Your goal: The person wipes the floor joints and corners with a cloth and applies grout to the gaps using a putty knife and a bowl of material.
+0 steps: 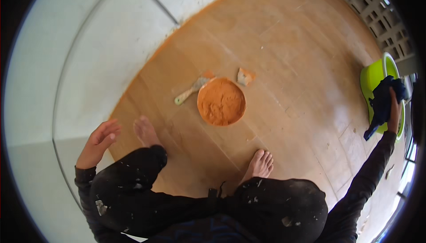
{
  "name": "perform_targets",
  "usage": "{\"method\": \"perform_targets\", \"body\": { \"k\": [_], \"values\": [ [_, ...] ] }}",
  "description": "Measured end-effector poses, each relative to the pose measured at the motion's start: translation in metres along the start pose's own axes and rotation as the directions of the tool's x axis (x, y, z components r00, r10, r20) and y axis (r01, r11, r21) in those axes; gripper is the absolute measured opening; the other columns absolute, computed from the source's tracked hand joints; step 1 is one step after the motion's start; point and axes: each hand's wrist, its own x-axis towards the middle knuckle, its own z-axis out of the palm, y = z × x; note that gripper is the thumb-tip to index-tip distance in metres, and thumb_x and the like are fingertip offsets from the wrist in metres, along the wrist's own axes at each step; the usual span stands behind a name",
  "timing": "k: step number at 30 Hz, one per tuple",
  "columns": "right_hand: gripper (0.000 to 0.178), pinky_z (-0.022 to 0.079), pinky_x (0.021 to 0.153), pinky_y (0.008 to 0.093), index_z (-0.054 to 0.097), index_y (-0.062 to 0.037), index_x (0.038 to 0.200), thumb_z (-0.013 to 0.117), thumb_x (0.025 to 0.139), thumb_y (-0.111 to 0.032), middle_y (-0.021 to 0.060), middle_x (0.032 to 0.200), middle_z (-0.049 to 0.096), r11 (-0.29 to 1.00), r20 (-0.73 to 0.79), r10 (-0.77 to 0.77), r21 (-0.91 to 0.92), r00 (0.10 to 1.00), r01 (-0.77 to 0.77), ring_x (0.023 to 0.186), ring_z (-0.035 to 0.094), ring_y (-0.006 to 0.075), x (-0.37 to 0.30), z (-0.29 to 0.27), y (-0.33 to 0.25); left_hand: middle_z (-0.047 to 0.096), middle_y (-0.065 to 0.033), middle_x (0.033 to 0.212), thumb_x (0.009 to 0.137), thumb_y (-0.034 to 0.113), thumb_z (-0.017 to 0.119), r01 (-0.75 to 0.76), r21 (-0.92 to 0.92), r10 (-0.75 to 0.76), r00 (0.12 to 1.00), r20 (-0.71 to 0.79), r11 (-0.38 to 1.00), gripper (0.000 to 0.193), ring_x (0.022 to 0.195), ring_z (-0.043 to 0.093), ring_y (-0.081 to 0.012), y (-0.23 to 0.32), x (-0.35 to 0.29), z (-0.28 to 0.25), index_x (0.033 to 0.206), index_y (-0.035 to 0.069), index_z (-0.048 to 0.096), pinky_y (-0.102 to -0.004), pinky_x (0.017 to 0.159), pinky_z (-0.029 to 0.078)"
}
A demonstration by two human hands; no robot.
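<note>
A dark blue cloth (382, 101) hangs from my right hand (393, 114), stretched far out to the right. It drapes over the side of a lime-green bucket (367, 81) with a pale rim. Near the white wall at the left, my left hand (100, 140) is in the air, its fingers loosely bent and holding nothing. On the floor between and beyond my feet stands a round bowl (222, 103) of orange paste. Beside it lies a putty knife (191, 92) with a light handle, its blade end against the bowl. What is inside the bucket is hidden.
A scrap (245, 77), pale and smeared orange, lies just past the bowl. White wall panels (102, 52) with dark seams rise at the left. A pale lattice (377, 12) stands at the far right. Orange smears and specks mark the tiled floor (284, 123).
</note>
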Motion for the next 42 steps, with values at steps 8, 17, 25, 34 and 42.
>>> {"method": "perform_targets", "body": {
  "k": [8, 17, 25, 34, 42],
  "values": [
    [0.032, 0.058, 0.080, 0.0323, 0.072, -0.0067, 0.128, 0.074, 0.097, -0.015, 0.0149, 0.103, 0.078, 0.829, 0.342, -0.500, -0.076, 0.795, 0.554, 0.089, 0.072, 0.0184, -0.103, 0.280, -0.056, 0.054, -0.0224, 0.156, 0.104, 0.067, 0.052, -0.170, -0.675, 0.026, 0.976, -0.218, 0.718, 0.085, 0.143, 0.055, -0.0353, -0.064, -0.136, 0.114, 0.158, 0.003, 0.042, -0.0494, 0.121, 0.041],
    [0.041, 0.054, 0.084, 0.0460, 0.073, -0.0108, 0.105, 0.093, 0.069, -0.010, 0.0078, 0.100, 0.067, 0.335, 0.600, -0.782, 0.175, 0.169, 0.926, 0.100, 0.065, 0.0318, -0.263, 0.477, -0.157, 0.058, -0.0307, 0.145, 0.105, 0.069, 0.041, -0.551, -0.734, -0.119, 0.762, -0.637, 0.398, 0.080, 0.136, 0.060, -0.0396, -0.098, -0.227, 0.204, 0.135, -0.004, 0.054, -0.0521, 0.117, 0.047],
    [0.039, 0.051, 0.082, 0.0468, 0.068, -0.0123, 0.104, 0.091, 0.073, -0.016, 0.0050, 0.103, 0.068, 0.254, 0.676, -0.714, 0.006, 0.184, 0.967, 0.100, 0.065, 0.0311, -0.254, 0.509, -0.151, 0.062, -0.0381, 0.136, 0.106, 0.070, 0.031, -0.639, -0.696, -0.385, 0.582, -0.716, 0.329, 0.087, 0.130, 0.064, -0.0434, -0.130, -0.284, 0.258, 0.115, -0.010, 0.064, -0.0544, 0.113, 0.052],
    [0.033, 0.052, 0.088, 0.0477, 0.069, -0.0117, 0.113, 0.082, 0.083, -0.014, 0.0067, 0.107, 0.070, 0.184, 0.688, -0.710, -0.028, 0.153, 0.982, 0.103, 0.066, 0.0321, -0.242, 0.494, -0.153, 0.071, -0.0343, 0.116, 0.105, 0.070, 0.030, -0.476, -0.869, -0.515, 0.714, -0.474, 0.139, 0.085, 0.112, 0.071, -0.0416, -0.159, -0.262, 0.249, 0.108, -0.008, 0.065, -0.0526, 0.104, 0.056],
    [0.030, 0.056, 0.079, 0.0302, 0.076, -0.0009, 0.121, 0.066, 0.107, -0.025, 0.0020, 0.106, 0.078, 0.941, 0.851, -0.285, 0.160, 0.442, 0.299, 0.089, 0.070, 0.0125, -0.258, 0.474, -0.138, 0.071, -0.0292, 0.120, 0.109, 0.066, 0.029, -0.441, -0.897, 0.027, 0.898, -0.440, 0.022, 0.079, 0.119, 0.068, -0.0410, -0.242, -0.178, 0.235, 0.120, -0.004, 0.065, -0.0541, 0.107, 0.052]
  ]
}}
